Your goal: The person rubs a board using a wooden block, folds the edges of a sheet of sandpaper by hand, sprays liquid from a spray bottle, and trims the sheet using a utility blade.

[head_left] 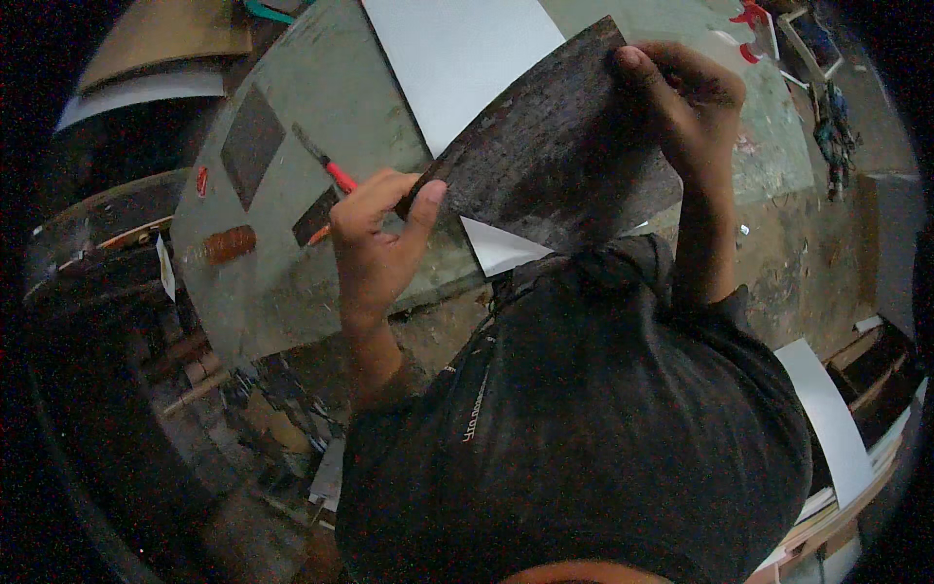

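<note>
1. Gripping a dark sheet (555,146) at two of its edges, both hands hold it up above the worktable (292,282), over the table's near edge and in front of the person's chest.
2. The left hand (375,229) pinches the sheet's lower left corner, thumb on the face turned to the camera and fingers curled behind it; a red-handled knife (336,173) pokes out from behind this hand, though whether the hand also holds it cannot be told.
3. The right hand (686,102) is clenched over the sheet's upper right edge, fingertips folded over the rim.
4. The sheet looks thin and light, and it bows gently between the two grips, so it is probably flexible rather than rigid, something like laminate or thin board.
5. Its face is mottled and matte, likely not slippery, yet the edges may be sharp or brittle at the corners.
6. Taking hold at opposite edges, as now, seems the sound way; a single-corner grip would likely let it flop or crack.
7. A white sheet (457,49) lies on the worktable behind it, toward the far edge, and small dark offcuts (251,144) lie nearer the left edge.
</note>
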A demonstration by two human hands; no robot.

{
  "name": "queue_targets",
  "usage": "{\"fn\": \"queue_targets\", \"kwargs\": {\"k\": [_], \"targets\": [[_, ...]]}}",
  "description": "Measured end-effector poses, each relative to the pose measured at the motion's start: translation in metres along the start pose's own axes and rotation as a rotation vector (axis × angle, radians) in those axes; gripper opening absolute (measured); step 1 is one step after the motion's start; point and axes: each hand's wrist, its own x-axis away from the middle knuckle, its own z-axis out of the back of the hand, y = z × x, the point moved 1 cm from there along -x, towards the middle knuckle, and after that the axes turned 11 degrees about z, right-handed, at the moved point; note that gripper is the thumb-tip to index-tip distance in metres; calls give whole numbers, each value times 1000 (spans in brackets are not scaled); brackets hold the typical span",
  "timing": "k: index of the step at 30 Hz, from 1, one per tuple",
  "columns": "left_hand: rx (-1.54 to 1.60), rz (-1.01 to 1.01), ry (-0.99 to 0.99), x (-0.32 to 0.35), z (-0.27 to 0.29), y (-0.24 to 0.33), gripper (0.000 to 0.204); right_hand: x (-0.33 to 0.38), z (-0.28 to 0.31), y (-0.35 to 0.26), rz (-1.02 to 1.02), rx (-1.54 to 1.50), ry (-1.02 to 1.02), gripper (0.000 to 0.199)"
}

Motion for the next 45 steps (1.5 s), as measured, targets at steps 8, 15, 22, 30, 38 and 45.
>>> {"fn": "queue_targets", "kwargs": {"k": [8,15,22,30,38,45], "targets": [[156,-49,-111,1,0,6,7,4,-2,10,-7,-21,9,21],[40,-20,6,0,-8,-1,9,2,-5,1,32,39,-1,18],[12,-69,4,6,-8,1,10,3,-10,10,33,22,15,17],[-20,-78,17,16,-7,-3,8,3,-14,16,52,-29,19,20],[102,-48,6,11,-10,3,19,3,-6,22,-7,23,46,19],[-63,56,137,-11,-20,13,29,1,-11,5,103,20,-47,19]]}}
